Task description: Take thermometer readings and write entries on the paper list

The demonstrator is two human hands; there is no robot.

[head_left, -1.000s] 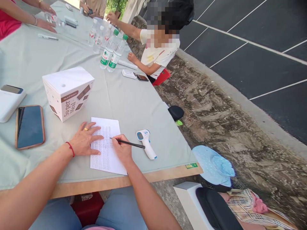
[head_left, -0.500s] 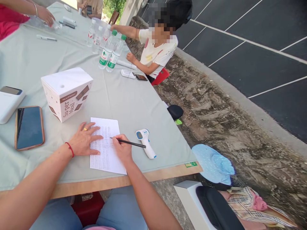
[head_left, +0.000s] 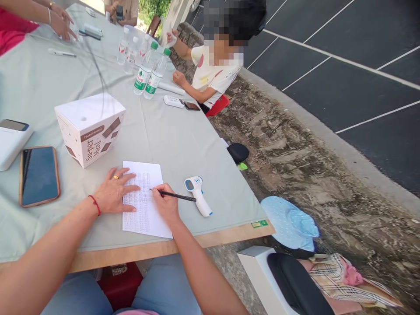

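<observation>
A sheet of paper (head_left: 144, 223) covered in rows of small writing lies near the table's front edge. My left hand (head_left: 114, 191) rests on its left side, fingers spread flat, with a ring and a red cord at the wrist. Held in my right hand (head_left: 166, 206) is a black pen (head_left: 180, 195), its tip at the middle of the sheet. Just right of that hand lies a white infrared thermometer (head_left: 199, 197). Beyond the paper stands a white carton (head_left: 90, 129) with brown print. A phone (head_left: 39, 176) in a brown case lies left of my left hand.
Several water bottles (head_left: 152, 78) stand farther back. A person (head_left: 215, 74) sits at the right side; another person's hands (head_left: 62, 24) are at the far left. A white device (head_left: 13, 142) lies at the left edge. A blue hat (head_left: 288, 223) is beyond the table corner.
The seated person's far hand has risen from behind the bottles. At the far left a second hand has come into view. My hands keep nearly the same pose on the paper.
</observation>
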